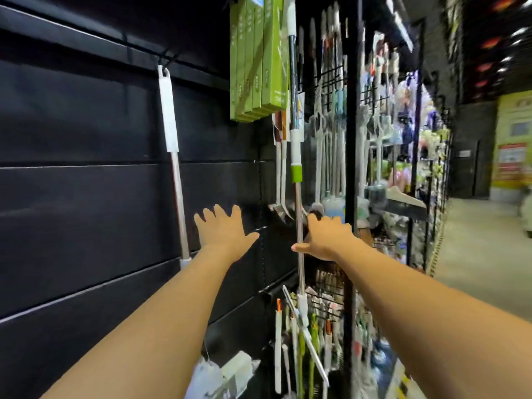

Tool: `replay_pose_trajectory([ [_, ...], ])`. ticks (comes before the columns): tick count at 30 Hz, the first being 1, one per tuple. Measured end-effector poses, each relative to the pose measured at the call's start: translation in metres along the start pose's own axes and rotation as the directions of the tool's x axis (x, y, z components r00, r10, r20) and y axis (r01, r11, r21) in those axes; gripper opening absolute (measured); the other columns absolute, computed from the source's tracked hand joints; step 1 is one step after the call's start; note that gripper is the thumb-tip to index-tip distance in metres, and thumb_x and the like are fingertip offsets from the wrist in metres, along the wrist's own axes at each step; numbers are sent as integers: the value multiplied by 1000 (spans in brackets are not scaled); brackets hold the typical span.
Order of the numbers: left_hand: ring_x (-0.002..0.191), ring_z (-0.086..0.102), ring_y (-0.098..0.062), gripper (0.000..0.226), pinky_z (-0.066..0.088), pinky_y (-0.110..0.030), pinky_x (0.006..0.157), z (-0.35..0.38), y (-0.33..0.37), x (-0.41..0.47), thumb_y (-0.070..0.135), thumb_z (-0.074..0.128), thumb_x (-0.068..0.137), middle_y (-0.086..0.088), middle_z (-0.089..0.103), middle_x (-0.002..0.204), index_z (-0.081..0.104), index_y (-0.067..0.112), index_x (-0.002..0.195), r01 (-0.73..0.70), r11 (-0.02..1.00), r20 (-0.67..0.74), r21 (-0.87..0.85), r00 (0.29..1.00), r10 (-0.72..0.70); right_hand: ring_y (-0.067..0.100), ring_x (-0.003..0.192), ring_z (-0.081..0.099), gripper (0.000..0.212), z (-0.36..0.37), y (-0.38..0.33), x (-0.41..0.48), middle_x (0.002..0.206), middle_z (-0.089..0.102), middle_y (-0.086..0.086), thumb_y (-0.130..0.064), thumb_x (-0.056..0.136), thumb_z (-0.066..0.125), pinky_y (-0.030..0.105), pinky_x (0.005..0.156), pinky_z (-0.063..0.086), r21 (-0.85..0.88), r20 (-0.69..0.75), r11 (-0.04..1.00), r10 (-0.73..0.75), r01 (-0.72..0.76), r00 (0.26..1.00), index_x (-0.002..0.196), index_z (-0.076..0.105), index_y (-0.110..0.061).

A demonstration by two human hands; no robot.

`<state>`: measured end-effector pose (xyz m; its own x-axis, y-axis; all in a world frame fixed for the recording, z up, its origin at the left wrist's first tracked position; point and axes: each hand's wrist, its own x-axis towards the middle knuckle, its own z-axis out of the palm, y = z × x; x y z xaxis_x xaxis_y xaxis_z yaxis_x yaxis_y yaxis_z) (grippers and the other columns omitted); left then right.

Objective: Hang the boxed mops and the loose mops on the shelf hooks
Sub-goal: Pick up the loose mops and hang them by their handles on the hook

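Observation:
Several green boxed mops (259,59) hang side by side from hooks high on the black shelf wall. A loose mop with a white grip (169,116) hangs from a hook at the left. A second loose mop with a green-and-white collar (296,168) hangs just right of the boxes, its metal pole running down past my hands. My right hand (325,237) holds this pole, thumb on the near side and fingers behind it. My left hand (224,228) is spread flat, fingers straight, in front of the black panel between the two loose mops, holding nothing.
The black panel wall (86,197) fills the left. Further right hang many more cleaning tools (331,125) on wire grids. Brushes and packaged goods (302,341) sit low on the shelf. An aisle floor (483,254) opens at the right.

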<state>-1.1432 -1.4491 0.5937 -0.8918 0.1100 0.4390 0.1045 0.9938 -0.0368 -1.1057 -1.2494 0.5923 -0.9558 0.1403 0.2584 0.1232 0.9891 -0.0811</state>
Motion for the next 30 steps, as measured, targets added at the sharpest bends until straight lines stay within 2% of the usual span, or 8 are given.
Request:
replay_pose_trajectory([
  [4, 146, 14, -44, 87, 12, -57, 118, 31, 43, -46, 69, 40, 89, -23, 15, 159, 12, 21, 155, -88, 992, 102, -93, 990, 97, 42, 134, 36, 88, 32, 47, -63, 146, 40, 20, -68, 84, 54, 55, 107, 35, -21, 72, 993, 120, -119, 990, 146, 25, -13],
  [8, 145, 15, -44, 90, 13, -58, 117, 66, 88, -91, 74, 39, 86, -21, 16, 160, 13, 22, 155, -192, 967, 212, -170, 951, 226, 42, 133, 35, 82, 63, 92, -127, 148, 35, 20, -67, 85, 53, 57, 105, 36, -18, 183, 974, 226, -226, 957, 143, 29, -14],
  [13, 146, 14, -43, 101, 13, -59, 116, 111, 153, -158, 86, 36, 76, -17, 15, 161, 13, 29, 155, -327, 913, 366, -245, 840, 400, 41, 135, 33, 91, 119, 149, -229, 148, 37, 16, -71, 83, 53, 58, 107, 35, -35, 321, 878, 462, -477, 827, 150, 22, -18],
  [17, 147, 10, -43, 105, 11, -60, 117, 141, 213, -229, 89, 31, 74, -17, 9, 162, 7, 29, 156, -455, 839, 445, -300, 711, 544, 37, 135, 36, 84, 158, 189, -327, 149, 38, 17, -66, 87, 53, 49, 110, 35, -27, 363, 764, 609, -645, 705, 149, 26, -15],
  [19, 147, 10, -42, 104, 11, -60, 116, 153, 242, -270, 89, 31, 74, -15, 9, 162, 7, 30, 156, -515, 791, 480, -332, 629, 611, 36, 138, 34, 87, 175, 207, -379, 152, 33, 17, -67, 85, 53, 50, 110, 35, -15, 388, 679, 680, -734, 622, 150, 24, -16],
  [24, 148, 10, -38, 99, 18, -56, 116, 182, 309, -379, 87, 31, 76, -11, 7, 163, 13, 30, 155, -647, 619, 481, -445, 410, 775, 36, 139, 32, 88, 196, 241, -517, 153, 30, 14, -71, 85, 49, 54, 109, 33, -27, 436, 402, 829, -915, 351, 152, 19, -22],
  [30, 148, 5, -40, 94, 8, -55, 118, 171, 367, -515, 84, 28, 81, -15, 0, 163, 4, 31, 156, -748, 435, 522, -502, 139, 842, 39, 138, 30, 88, 203, 260, -684, 153, 28, 18, -72, 88, 40, 58, 108, 32, -94, 478, 87, 878, -992, 31, 152, 18, -17],
])
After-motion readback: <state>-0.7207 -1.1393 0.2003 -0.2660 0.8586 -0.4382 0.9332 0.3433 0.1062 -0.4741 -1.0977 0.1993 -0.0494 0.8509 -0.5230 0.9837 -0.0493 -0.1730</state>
